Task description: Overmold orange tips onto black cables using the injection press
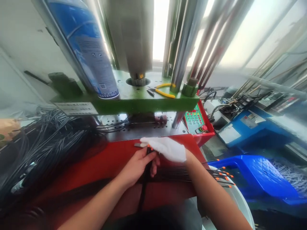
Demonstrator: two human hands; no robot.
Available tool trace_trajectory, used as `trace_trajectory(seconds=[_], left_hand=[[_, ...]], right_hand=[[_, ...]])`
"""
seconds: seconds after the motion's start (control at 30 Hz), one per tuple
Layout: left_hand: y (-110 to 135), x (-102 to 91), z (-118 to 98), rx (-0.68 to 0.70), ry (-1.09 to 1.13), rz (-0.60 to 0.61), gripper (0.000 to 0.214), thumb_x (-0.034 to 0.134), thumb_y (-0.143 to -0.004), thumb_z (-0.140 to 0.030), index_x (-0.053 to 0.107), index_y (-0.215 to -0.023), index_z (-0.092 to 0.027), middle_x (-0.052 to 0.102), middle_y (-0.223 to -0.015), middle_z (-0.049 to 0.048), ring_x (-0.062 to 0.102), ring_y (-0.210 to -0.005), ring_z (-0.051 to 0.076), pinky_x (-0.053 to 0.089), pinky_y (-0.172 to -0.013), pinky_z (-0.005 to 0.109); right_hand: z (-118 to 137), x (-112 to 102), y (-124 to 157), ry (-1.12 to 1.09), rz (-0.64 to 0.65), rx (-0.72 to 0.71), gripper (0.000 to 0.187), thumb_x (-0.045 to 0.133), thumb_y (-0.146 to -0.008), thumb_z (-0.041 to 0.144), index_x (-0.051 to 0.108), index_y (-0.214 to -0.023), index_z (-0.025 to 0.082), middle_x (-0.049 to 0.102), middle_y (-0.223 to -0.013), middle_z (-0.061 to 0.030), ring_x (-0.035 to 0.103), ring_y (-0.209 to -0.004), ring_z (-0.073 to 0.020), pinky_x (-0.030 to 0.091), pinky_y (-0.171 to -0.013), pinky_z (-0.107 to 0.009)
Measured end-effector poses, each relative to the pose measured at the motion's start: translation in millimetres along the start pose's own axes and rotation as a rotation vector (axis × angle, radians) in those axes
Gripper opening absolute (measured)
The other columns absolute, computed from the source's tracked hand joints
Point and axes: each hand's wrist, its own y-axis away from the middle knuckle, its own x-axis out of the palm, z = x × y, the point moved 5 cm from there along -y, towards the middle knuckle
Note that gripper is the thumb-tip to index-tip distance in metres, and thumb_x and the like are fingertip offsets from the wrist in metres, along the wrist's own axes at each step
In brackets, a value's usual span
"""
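The left hand [137, 164], bare, pinches the black cable [143, 191] just below its orange tip [149, 146]; the white-gloved right hand [169, 149] lies over that end, and I cannot tell how firmly it grips. The cable hangs down over the near edge of the red tabletop [120, 153].

A loose pinch could let the tip twist or slip, since the cable's own hanging length may drag on it. A grey flat piece [137, 145] pokes out by the gloved fingertips — if its edge is sharp, it could nick cable or skin. The tipped cables [223, 173] jut past the right edge over the white bin [243, 204]; the right forearm crosses them and might sweep some off. On the green plate [144, 106], the pliers [165, 92] and spray can [96, 60] sit near the front edge, where a raised hand could knock them.

Most room lies left of the hands, up to the dark cable heap [55, 131].
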Motion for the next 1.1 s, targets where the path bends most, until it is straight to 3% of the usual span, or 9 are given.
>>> trace_trajectory(seconds=[0.07, 0.13, 0.2, 0.27, 0.43, 0.57, 0.73, 0.97, 1.1], left_hand=[[-3.3, -11.0, -6.2, 0.030, -0.064, -0.041, 0.030, 0.055, -0.087, -0.042, 0.054, -0.089, -0.012, 0.054, -0.068, 0.0028, 0.040, -0.046, 0.008, 0.031, -0.041, 0.021], [-8.1, -21.9, -12.3, 0.057, -0.079, -0.066, 0.031, 0.055, -0.087, -0.041, 0.053, -0.101, -0.014, 0.053, -0.070, 0.0011, 0.031, -0.045, 0.005, 0.022, -0.040, 0.018], [-14.0, -30.0, -15.9, 0.071, -0.078, -0.071, 0.031, 0.054, -0.088, -0.040, 0.050, -0.105, -0.015, 0.053, -0.070, -0.0003, 0.026, -0.045, 0.004, 0.019, -0.041, 0.018], [-20.2, -35.0, -16.2, 0.071, -0.093, -0.083, 0.028, 0.054, -0.088, -0.041, 0.047, -0.098, -0.016, 0.053, -0.068, -0.0012, 0.025, -0.045, 0.004, 0.018, -0.042, 0.018], [-32.8, -34.6, -7.5, 0.039, -0.087, -0.056, 0.030, 0.057, -0.087, -0.043, 0.044, -0.089, -0.017, 0.049, -0.066, -0.0032, 0.027, -0.045, 0.003, 0.015, -0.042, 0.018], [-36.4, -33.5, -2.9, 0.008, -0.073, -0.010, 0.030, 0.058, -0.087, -0.042, 0.051, -0.090, -0.013, 0.049, -0.069, -0.0010, 0.026, -0.045, 0.002, 0.015, -0.042, 0.018], [-37.0, -34.8, -1.8, -0.009, -0.067, 0.025, 0.031, 0.055, -0.089, -0.041, 0.055, -0.097, -0.010, 0.050, -0.069, -0.0003, 0.026, -0.044, 0.001, 0.015, -0.042, 0.018], [-37.1, -35.6, 5.5, 0.002, -0.098, 0.049, 0.028, 0.055, -0.090, -0.039, 0.051, -0.094, -0.012, 0.049, -0.064, -0.0026, 0.026, -0.045, 0.002, 0.017, -0.042, 0.018], [-36.8, -31.2, 8.7, 0.004, -0.164, 0.054, 0.029, 0.059, -0.088, -0.040, 0.050, -0.090, -0.013, 0.049, -0.062, -0.0038, 0.029, -0.046, 0.002, 0.020, -0.042, 0.017]], right_hand=[[-20.5, -10.3, -1.3, 0.131, -0.094, 0.142, 0.048, 0.031, -0.096, 0.050, 0.059, -0.123, 0.022, 0.063, -0.119, -0.0051, 0.060, -0.107, -0.0188, 0.045, -0.094, -0.031], [-41.1, -13.4, 1.0, 0.405, -0.123, 0.370, 0.046, 0.046, -0.087, 0.057, 0.067, -0.104, 0.019, 0.068, -0.102, -0.0086, 0.063, -0.093, -0.0235, 0.048, -0.083, -0.035], [-51.3, -8.7, 4.3, 0.660, -0.089, 0.512, 0.041, 0.065, -0.073, 0.054, 0.067, -0.092, 0.018, 0.067, -0.093, -0.0098, 0.064, -0.082, -0.0262, 0.049, -0.072, -0.036], [-49.9, -0.2, 5.5, 0.803, -0.073, 0.514, 0.036, 0.071, -0.069, 0.044, 0.065, -0.093, 0.018, 0.065, -0.094, -0.0107, 0.064, -0.082, -0.0275, 0.048, -0.069, -0.036], [-41.5, 8.9, 6.4, 0.870, -0.060, 0.477, 0.031, 0.057, -0.082, 0.038, 0.061, -0.099, 0.013, 0.062, -0.097, -0.0148, 0.063, -0.087, -0.0303, 0.047, -0.071, -0.039], [-59.3, -4.1, 11.0, 0.636, -0.145, 0.552, 0.028, 0.055, -0.081, 0.043, 0.058, -0.095, 0.018, 0.064, -0.090, -0.0091, 0.063, -0.081, -0.0264, 0.045, -0.068, -0.035], [-86.5, -11.2, 12.4, 0.277, -0.202, 0.598, 0.030, 0.065, -0.071, 0.040, 0.058, -0.093, 0.021, 0.064, -0.082, -0.0020, 0.060, -0.076, -0.0190, 0.042, -0.066, -0.029], [-63.0, -8.4, 5.1, -0.344, -0.232, 0.479, 0.027, 0.055, -0.084, 0.041, 0.054, -0.088, 0.015, 0.048, -0.055, 0.0043, 0.042, -0.045, -0.0077, 0.034, -0.046, -0.021], [-57.1, -9.5, 1.8, -0.667, -0.389, 0.366, 0.035, 0.051, -0.089, 0.041, 0.057, -0.111, 0.014, 0.056, -0.076, -0.0011, 0.045, -0.052, -0.0059, 0.038, -0.047, -0.019]])
